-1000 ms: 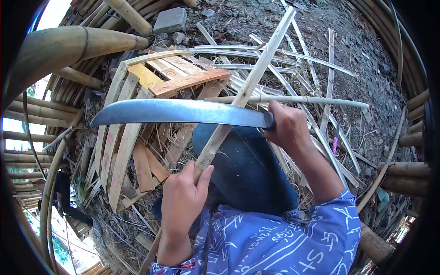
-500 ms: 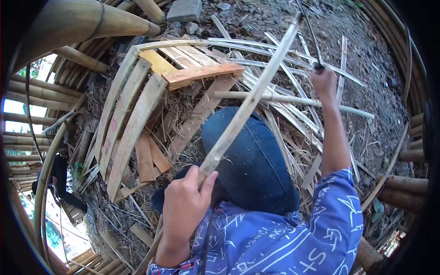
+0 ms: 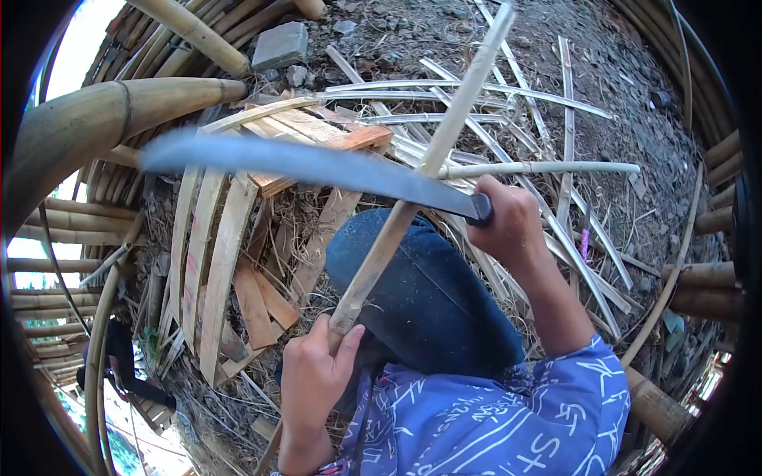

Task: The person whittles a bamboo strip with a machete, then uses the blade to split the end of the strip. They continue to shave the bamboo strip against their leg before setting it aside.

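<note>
My left hand (image 3: 313, 369), at the lower middle, is closed around the lower part of a long bamboo strip (image 3: 460, 107). The strip slants up and to the right, passing over my bent knee (image 3: 421, 297). Wrapped round a dark handle, my right hand (image 3: 508, 216) holds a machete (image 3: 317, 166), its long blade pointing left and blurred toward the tip. The blade crosses the strip about halfway up, overlapping it in this view. A low wooden slatted crate (image 3: 210, 270) stands left of the knee.
Split bamboo strips (image 3: 496, 143) and shavings litter the ground beyond my knee, with a pale round pole (image 3: 548, 167) among them. A grey block (image 3: 280, 45) lies at the back. Thick bamboo poles (image 3: 127, 119) frame the left side. Another person (image 3: 119, 357) is at far left.
My right hand has brought the machete down from the upper right to the strip, the blade now pointing left. My left hand keeps its grip on the strip; the view has shifted slightly.
</note>
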`<state>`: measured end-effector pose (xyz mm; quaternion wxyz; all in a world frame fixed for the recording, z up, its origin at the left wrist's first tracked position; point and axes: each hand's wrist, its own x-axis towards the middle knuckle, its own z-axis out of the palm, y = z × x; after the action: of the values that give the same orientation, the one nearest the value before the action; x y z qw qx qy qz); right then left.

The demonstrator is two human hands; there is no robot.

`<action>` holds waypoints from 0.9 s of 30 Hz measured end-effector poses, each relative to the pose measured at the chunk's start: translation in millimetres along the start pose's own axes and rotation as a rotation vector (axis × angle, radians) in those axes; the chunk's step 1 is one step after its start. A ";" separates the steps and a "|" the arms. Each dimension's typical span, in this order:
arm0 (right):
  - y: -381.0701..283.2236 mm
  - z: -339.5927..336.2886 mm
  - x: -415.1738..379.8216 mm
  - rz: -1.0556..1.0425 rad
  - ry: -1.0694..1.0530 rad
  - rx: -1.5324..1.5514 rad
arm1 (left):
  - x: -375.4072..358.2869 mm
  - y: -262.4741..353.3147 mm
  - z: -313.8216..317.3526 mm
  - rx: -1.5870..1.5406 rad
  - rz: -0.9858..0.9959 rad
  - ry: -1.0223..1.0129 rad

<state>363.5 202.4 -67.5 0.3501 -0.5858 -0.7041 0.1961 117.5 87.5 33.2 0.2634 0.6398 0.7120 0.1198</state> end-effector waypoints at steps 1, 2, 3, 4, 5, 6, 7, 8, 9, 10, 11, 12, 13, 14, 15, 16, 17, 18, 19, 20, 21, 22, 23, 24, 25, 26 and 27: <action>2.6 -1.7 4.9 -0.021 -0.041 -0.114 | -2.4 -0.6 0.9 0.000 0.008 -0.003; 5.6 -3.2 11.7 -0.046 -0.085 -0.229 | -4.5 -1.8 1.9 0.030 0.039 0.042; 12.0 -1.9 17.3 -0.047 -0.087 -0.235 | -7.7 -2.4 2.8 0.059 0.063 0.088; 22.2 2.4 23.0 -0.026 -0.073 -0.228 | -11.0 -2.3 2.9 0.053 0.060 0.089; 32.5 5.2 31.4 -0.005 -0.054 -0.220 | -12.4 -2.1 2.0 0.086 0.037 0.086; 42.9 4.1 41.8 0.046 -0.001 -0.261 | -13.8 -2.2 0.6 0.120 0.014 0.083; 55.3 2.0 52.3 0.097 0.051 -0.299 | -17.5 -3.9 -1.9 0.119 0.013 0.086; 71.8 -0.1 63.5 0.148 0.087 -0.272 | -21.6 -6.8 -5.1 0.111 0.003 0.074; 90.5 -2.4 73.7 0.200 0.123 -0.242 | -24.9 -8.7 -7.6 0.106 -0.007 0.061; 104.3 -6.7 83.5 0.160 0.128 -0.256 | -26.2 -9.7 -9.6 0.113 -0.004 0.067; 112.2 -9.2 87.6 0.177 0.135 -0.301 | -26.5 -10.4 -11.8 0.130 0.006 0.055; 118.3 -8.8 89.5 0.161 0.135 -0.319 | -25.0 -11.0 -13.8 0.146 0.017 0.048; 122.6 -5.1 90.6 0.145 0.136 -0.337 | -23.2 -10.3 -16.0 0.150 0.020 0.063; 124.3 -0.4 89.4 0.198 0.128 -0.367 | -21.9 -8.7 -18.2 0.132 0.005 0.048; 115.8 -2.7 87.3 0.211 0.110 -0.318 | -22.4 -7.6 -19.1 0.113 -0.011 0.024; 113.8 0.0 88.1 0.243 0.136 -0.327 | -23.2 -8.8 -19.1 0.114 -0.003 0.022; 115.8 1.4 86.8 0.279 0.165 -0.337 | -24.8 -11.8 -19.5 0.108 -0.026 0.021; 124.3 0.1 88.9 0.287 0.177 -0.339 | -26.8 -15.4 -20.6 0.103 -0.045 0.022; 136.5 -0.9 93.8 0.415 0.155 -0.252 | -31.7 -19.9 -23.9 0.111 -0.032 0.021; 147.7 -0.2 94.9 0.540 0.133 -0.156 | -38.6 -26.3 -28.8 0.117 -0.087 0.014; 160.1 2.7 89.7 0.544 0.151 -0.141 | -44.9 -32.5 -33.8 0.128 -0.140 0.015; 173.1 5.9 83.5 0.551 0.164 -0.165 | -49.5 -39.2 -37.5 0.132 -0.175 0.011; 184.9 9.8 77.1 0.554 0.173 -0.187 | -63.3 -71.1 -31.7 0.094 -0.175 -0.005; 192.0 12.5 64.0 0.624 0.123 -0.091 | -64.2 -61.2 -39.9 0.013 -0.224 -0.051; 193.9 18.6 48.6 0.689 0.067 0.003 | -65.9 -49.9 -44.8 -0.073 -0.273 -0.097; 190.6 30.3 31.6 0.726 0.132 0.099 | -70.3 -56.4 -40.8 -0.114 -0.276 -0.114; 188.3 42.5 12.9 0.766 0.192 0.188 | -73.5 -62.3 -35.6 -0.109 -0.286 -0.109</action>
<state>461.4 265.1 -222.2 0.3681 -0.7868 -0.3779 0.3204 49.0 12.3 47.5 0.3502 0.5222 0.7730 0.0845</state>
